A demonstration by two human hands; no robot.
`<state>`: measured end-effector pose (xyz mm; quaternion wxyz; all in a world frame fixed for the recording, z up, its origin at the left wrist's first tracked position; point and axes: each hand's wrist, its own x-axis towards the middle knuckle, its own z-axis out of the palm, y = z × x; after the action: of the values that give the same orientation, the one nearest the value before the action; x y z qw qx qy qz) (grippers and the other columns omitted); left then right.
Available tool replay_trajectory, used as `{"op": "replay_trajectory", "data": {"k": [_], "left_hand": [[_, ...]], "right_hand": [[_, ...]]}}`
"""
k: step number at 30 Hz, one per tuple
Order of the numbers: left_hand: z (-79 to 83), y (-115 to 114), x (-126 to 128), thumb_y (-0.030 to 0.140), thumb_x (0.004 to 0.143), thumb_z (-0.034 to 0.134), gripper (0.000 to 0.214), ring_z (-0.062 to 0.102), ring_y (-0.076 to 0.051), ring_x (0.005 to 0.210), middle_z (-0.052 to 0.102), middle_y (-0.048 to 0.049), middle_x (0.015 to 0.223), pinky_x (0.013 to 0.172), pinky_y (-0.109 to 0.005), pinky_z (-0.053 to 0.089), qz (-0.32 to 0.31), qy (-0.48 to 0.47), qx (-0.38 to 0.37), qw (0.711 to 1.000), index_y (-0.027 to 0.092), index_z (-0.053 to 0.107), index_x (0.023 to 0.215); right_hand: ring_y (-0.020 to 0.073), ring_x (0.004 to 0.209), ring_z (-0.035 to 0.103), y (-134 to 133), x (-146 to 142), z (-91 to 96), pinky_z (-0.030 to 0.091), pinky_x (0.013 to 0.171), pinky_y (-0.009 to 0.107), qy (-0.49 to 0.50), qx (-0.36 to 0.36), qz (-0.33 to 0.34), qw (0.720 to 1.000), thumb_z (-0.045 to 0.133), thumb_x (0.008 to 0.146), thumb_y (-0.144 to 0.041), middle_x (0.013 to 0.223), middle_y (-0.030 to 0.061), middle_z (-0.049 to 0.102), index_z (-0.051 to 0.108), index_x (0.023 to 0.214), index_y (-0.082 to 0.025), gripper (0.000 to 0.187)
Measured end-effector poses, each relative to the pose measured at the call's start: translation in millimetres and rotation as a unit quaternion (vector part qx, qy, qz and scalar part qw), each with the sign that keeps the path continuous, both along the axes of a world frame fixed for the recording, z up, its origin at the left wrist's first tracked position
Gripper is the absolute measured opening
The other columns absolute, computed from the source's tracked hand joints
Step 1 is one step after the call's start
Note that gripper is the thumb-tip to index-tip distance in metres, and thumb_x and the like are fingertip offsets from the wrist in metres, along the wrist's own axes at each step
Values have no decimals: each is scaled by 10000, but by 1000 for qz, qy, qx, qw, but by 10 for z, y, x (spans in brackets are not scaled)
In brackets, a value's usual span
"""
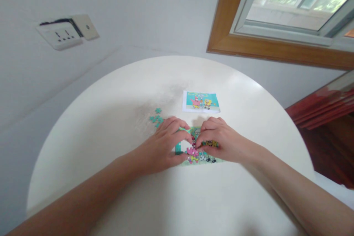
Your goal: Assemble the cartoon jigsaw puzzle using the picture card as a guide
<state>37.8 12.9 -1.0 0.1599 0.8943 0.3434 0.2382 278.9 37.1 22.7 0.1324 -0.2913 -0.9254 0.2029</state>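
A partly assembled jigsaw puzzle [195, 156] with pink, yellow and green cartoon figures lies flat under both my hands. White tabletop shows through a gap in its left half. Over the left side is my left hand [173, 142], fingers apart, with the thumb at the lower edge and the fingertips near the gap. My right hand [214, 136] bends over the middle and right side. Its thumb and index finger pinch at a puzzle piece [193, 141] by the gap; the fingers hide much of it. Several loose teal puzzle pieces [156, 119] lie just beyond my left hand.
A printed reference picture [201, 102] of the same cartoon figures lies behind the puzzle on the round white table [124, 81]. A wall socket [61, 36] is at the left. A wood-framed window [221, 42] and reddish fabric [326, 110] are at the right.
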Motion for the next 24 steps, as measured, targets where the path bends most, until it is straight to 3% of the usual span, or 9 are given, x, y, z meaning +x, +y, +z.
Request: {"op": "replay_trajectory", "data": {"k": [6, 24], "left_hand": [[22, -4, -2, 235, 788, 691, 220, 419, -259, 1209, 526, -66, 1171, 1080, -431, 313, 1, 14, -17, 1000, 242, 638, 1002], [9, -12, -13, 229, 790, 681, 242, 428, -260, 1202, 527, -69, 1172, 1076, -427, 323, 0, 9, -9, 1000, 237, 623, 1024]], "right_hand": [[206, 952, 523, -55, -18, 51, 335, 851, 363, 0, -7, 17, 1000, 701, 829, -318, 932, 34, 635, 715, 961, -261, 145], [201, 949, 531, -34, 8, 29, 341, 849, 359, -4, -7, 8, 1000, 681, 847, -334, 937, 32, 630, 695, 995, -250, 171]]}}
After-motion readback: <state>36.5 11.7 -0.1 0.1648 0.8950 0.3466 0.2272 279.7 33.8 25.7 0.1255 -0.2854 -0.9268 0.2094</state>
